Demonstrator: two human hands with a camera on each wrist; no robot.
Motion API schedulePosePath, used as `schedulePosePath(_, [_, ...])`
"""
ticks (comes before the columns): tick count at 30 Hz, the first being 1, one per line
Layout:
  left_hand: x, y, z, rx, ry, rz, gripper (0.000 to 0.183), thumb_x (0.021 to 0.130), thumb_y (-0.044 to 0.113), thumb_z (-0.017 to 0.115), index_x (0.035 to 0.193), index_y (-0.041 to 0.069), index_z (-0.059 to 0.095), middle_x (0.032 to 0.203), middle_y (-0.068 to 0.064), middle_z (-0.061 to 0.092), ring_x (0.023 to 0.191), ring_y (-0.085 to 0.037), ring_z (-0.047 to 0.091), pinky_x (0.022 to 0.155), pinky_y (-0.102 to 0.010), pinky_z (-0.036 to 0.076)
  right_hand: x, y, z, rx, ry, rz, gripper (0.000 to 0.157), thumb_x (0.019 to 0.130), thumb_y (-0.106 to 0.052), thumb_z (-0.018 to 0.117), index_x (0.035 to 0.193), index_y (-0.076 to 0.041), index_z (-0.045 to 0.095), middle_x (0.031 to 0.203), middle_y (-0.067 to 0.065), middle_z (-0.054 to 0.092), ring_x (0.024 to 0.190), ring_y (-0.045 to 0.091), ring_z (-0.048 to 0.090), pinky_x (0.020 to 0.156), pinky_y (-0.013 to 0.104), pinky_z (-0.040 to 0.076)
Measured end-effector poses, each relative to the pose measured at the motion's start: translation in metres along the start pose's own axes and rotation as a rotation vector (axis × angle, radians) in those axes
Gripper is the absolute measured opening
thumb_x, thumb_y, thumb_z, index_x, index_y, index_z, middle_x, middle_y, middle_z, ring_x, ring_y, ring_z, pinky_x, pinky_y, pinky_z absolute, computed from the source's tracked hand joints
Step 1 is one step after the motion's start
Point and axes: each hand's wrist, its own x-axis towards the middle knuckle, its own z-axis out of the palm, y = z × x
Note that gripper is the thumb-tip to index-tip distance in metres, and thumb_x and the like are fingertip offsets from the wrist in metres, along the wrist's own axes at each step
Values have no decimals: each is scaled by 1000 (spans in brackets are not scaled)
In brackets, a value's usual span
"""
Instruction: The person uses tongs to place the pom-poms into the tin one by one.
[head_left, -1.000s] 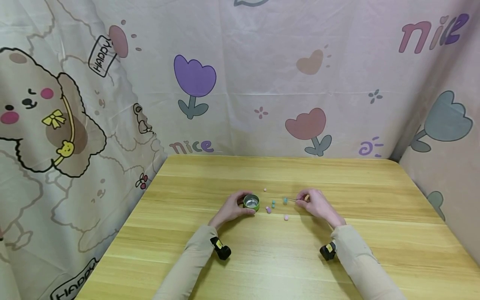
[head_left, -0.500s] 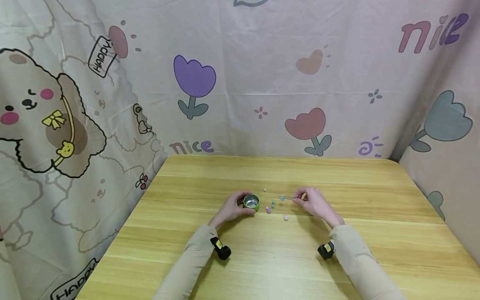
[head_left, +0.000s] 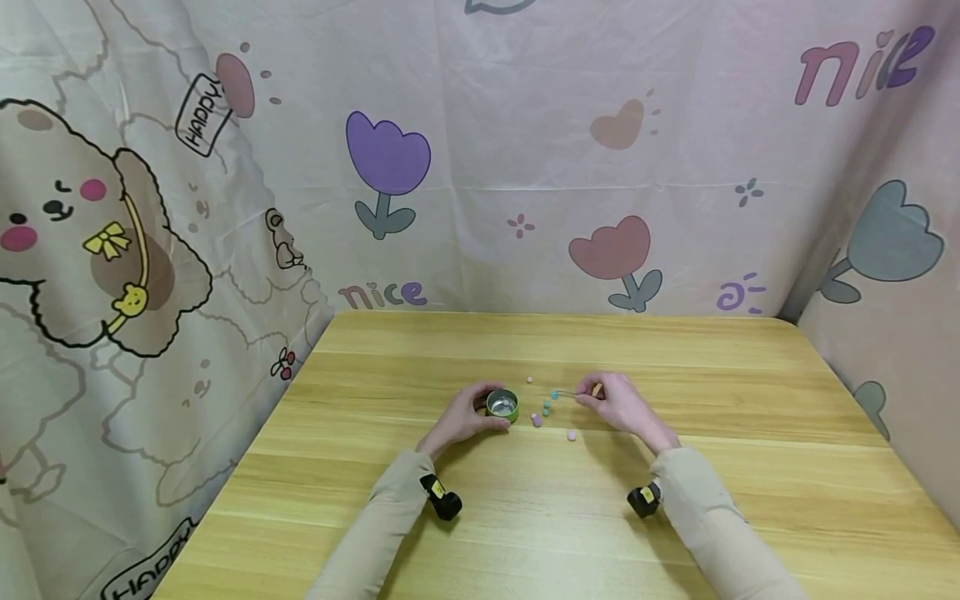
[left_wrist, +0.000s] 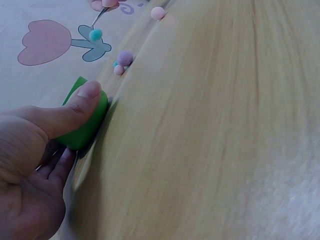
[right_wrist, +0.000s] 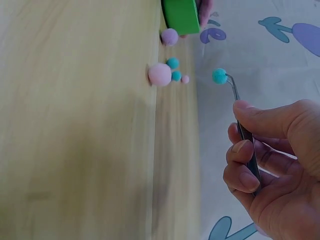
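My left hand [head_left: 471, 414] grips a small round green tin [head_left: 502, 406] on the table, thumb on the near side; its silvery inside faces up. My right hand [head_left: 618, 406] pinches bent-tip tweezers [right_wrist: 246, 135] between thumb and fingers. Held at the tweezers' tip is a turquoise pom-pom [right_wrist: 219, 76], raised above the table and to the right of the tin. Between the hands lie loose pom-poms: a purple one [right_wrist: 169, 37], a larger pink one [right_wrist: 160, 74], two small turquoise ones and two small pink ones, one of these [head_left: 529, 380] farther back.
The wooden table [head_left: 480, 525] reaches back to a patterned cloth [head_left: 517, 150] hung behind it and along both sides. A black wrist camera [head_left: 442, 498] sits on the left sleeve, another camera [head_left: 644, 500] on the right one.
My right hand has moved left, bringing the tweezers and turquoise pom-pom closer to the tin. My left hand and the tin have stayed in place.
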Motion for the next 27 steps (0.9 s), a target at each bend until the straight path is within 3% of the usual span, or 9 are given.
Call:
schedulePosePath(16, [0, -1, 0, -4, 2, 13, 63, 80, 8, 84, 136, 0, 57, 132, -20, 64, 123, -36, 62, 111, -47, 50, 9, -20, 8, 9, -26, -15, 6, 93, -9, 69, 94, -4, 71, 85, 5, 69, 63, 10, 53, 53, 18, 43])
schedulePosePath(27, [0, -1, 1, -13, -4, 27, 62, 80, 9, 84, 135, -1, 57, 133, -21, 63, 124, -38, 62, 111, -49, 49, 16, -29, 17, -2, -26, -89, 4, 92, -7, 70, 90, -4, 71, 81, 5, 69, 63, 12, 54, 55, 17, 43])
